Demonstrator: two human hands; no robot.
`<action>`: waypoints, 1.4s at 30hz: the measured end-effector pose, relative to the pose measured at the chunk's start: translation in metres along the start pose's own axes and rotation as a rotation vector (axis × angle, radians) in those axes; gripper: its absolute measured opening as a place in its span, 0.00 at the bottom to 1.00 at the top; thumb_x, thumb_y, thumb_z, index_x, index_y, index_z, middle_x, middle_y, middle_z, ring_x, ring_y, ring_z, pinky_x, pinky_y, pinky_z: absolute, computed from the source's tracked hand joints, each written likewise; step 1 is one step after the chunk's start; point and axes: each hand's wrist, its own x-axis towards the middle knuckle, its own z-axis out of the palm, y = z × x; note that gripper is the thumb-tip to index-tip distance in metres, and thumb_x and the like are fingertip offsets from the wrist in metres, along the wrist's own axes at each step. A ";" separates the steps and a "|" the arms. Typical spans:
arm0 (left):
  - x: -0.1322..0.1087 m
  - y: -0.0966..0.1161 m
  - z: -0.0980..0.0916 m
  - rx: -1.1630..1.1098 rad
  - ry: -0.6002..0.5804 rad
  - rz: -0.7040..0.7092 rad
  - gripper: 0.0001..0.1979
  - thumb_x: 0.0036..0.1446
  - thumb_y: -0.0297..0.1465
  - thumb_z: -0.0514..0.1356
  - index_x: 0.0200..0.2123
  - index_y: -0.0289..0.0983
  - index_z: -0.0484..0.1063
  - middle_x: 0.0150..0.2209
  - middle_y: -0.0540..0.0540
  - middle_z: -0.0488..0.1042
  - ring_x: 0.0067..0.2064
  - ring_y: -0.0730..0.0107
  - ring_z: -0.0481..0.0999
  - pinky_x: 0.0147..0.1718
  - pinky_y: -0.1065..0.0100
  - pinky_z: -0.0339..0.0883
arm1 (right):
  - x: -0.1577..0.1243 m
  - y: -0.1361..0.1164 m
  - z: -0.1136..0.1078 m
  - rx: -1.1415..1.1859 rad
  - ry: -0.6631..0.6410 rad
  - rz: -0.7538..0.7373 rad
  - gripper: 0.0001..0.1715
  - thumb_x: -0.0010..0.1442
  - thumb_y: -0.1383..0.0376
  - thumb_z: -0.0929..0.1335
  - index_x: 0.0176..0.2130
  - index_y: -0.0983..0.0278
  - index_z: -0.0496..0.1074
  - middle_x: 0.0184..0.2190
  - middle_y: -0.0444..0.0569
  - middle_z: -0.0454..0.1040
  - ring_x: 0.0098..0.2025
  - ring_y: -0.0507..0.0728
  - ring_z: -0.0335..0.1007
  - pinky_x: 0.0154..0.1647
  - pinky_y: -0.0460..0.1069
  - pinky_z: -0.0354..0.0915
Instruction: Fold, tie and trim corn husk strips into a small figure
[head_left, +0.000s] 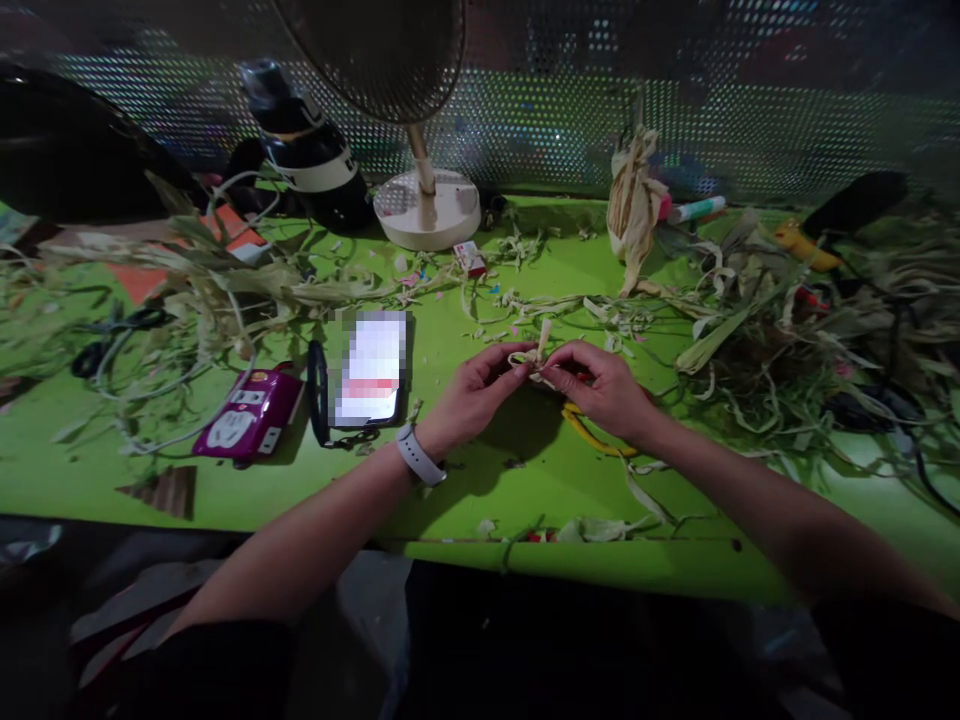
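Note:
Between my two hands, just above the green table, is a small looped piece of dried corn husk, with one pale end sticking up. My left hand, with a white watch band at the wrist, pinches its looped side. The thumb and fingers of my right hand close on the other side. Under the right hand lies a yellow-handled tool, partly hidden. Loose husk strips are scattered just beyond my hands.
A lit phone and a purple socket box lie to the left. Behind stand a fan, a dark bottle and a bundled corn husk. Husk scraps pile up at right and left.

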 end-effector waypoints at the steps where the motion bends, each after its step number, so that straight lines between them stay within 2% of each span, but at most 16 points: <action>1: 0.000 -0.001 0.000 -0.004 0.025 0.014 0.21 0.57 0.38 0.62 0.52 0.36 0.72 0.42 0.44 0.78 0.42 0.71 0.75 0.48 0.66 0.68 | -0.001 -0.001 0.000 -0.032 0.015 -0.016 0.10 0.63 0.58 0.67 0.35 0.63 0.71 0.30 0.45 0.75 0.32 0.52 0.69 0.34 0.46 0.64; 5: 0.000 -0.002 0.000 0.017 0.076 0.054 0.22 0.56 0.37 0.63 0.52 0.36 0.72 0.42 0.43 0.79 0.42 0.70 0.76 0.47 0.65 0.69 | -0.003 -0.002 0.001 -0.169 0.072 -0.095 0.09 0.64 0.60 0.66 0.36 0.63 0.72 0.32 0.47 0.76 0.34 0.53 0.71 0.34 0.47 0.65; 8: 0.000 -0.003 0.001 0.061 0.079 0.079 0.21 0.55 0.37 0.63 0.51 0.36 0.74 0.44 0.43 0.79 0.43 0.68 0.77 0.49 0.64 0.70 | -0.005 -0.002 0.002 -0.249 0.104 -0.148 0.10 0.65 0.60 0.65 0.37 0.63 0.71 0.31 0.47 0.77 0.32 0.53 0.72 0.32 0.47 0.64; 14: -0.002 0.000 0.002 0.065 0.034 0.102 0.20 0.56 0.37 0.63 0.49 0.35 0.74 0.47 0.41 0.79 0.46 0.66 0.77 0.51 0.61 0.69 | -0.006 -0.005 0.003 -0.231 0.113 -0.091 0.13 0.65 0.56 0.64 0.36 0.62 0.70 0.27 0.46 0.75 0.28 0.52 0.71 0.29 0.46 0.62; 24: -0.004 0.001 0.005 -0.104 0.002 0.076 0.17 0.54 0.36 0.66 0.46 0.37 0.75 0.42 0.45 0.79 0.43 0.71 0.77 0.49 0.65 0.69 | -0.003 0.003 0.006 0.111 0.041 0.108 0.15 0.62 0.52 0.66 0.34 0.62 0.66 0.25 0.42 0.70 0.27 0.51 0.67 0.30 0.47 0.62; 28: -0.003 0.000 0.007 -0.134 0.031 0.055 0.17 0.49 0.35 0.69 0.42 0.36 0.74 0.38 0.46 0.79 0.39 0.72 0.77 0.46 0.65 0.70 | -0.003 0.004 0.009 0.195 0.006 0.157 0.16 0.61 0.52 0.67 0.34 0.62 0.66 0.27 0.43 0.71 0.28 0.51 0.67 0.30 0.47 0.62; 32: -0.001 -0.001 0.005 -0.179 0.066 0.033 0.18 0.47 0.35 0.70 0.41 0.36 0.74 0.34 0.49 0.78 0.36 0.74 0.76 0.43 0.68 0.70 | 0.000 -0.002 0.009 0.404 -0.051 0.285 0.20 0.58 0.48 0.68 0.34 0.62 0.66 0.26 0.43 0.71 0.26 0.50 0.67 0.27 0.46 0.64; 35: 0.001 0.000 0.002 -0.181 0.109 0.022 0.18 0.46 0.36 0.70 0.40 0.36 0.73 0.32 0.51 0.77 0.34 0.76 0.75 0.40 0.70 0.69 | 0.001 -0.005 0.006 0.467 -0.118 0.332 0.20 0.58 0.48 0.68 0.35 0.62 0.66 0.25 0.43 0.72 0.25 0.50 0.69 0.27 0.46 0.66; 37: 0.002 0.000 0.001 -0.171 0.140 0.021 0.18 0.46 0.36 0.70 0.40 0.36 0.73 0.31 0.51 0.76 0.34 0.77 0.74 0.39 0.71 0.68 | 0.000 -0.004 0.003 0.417 -0.170 0.312 0.19 0.60 0.49 0.67 0.36 0.63 0.68 0.25 0.43 0.72 0.25 0.50 0.69 0.26 0.45 0.66; 39: 0.003 0.000 0.000 -0.155 0.169 0.018 0.18 0.47 0.35 0.69 0.40 0.36 0.73 0.32 0.51 0.76 0.33 0.77 0.73 0.39 0.71 0.68 | -0.001 -0.003 0.002 0.256 -0.184 0.233 0.17 0.62 0.52 0.66 0.36 0.64 0.70 0.24 0.43 0.72 0.23 0.50 0.68 0.25 0.45 0.64; 42: 0.002 0.001 0.001 -0.093 0.200 0.003 0.18 0.49 0.36 0.68 0.42 0.36 0.72 0.30 0.51 0.75 0.32 0.76 0.72 0.36 0.71 0.66 | -0.004 -0.004 0.001 -0.205 -0.118 -0.055 0.14 0.66 0.59 0.63 0.37 0.65 0.73 0.27 0.46 0.75 0.28 0.52 0.69 0.29 0.47 0.63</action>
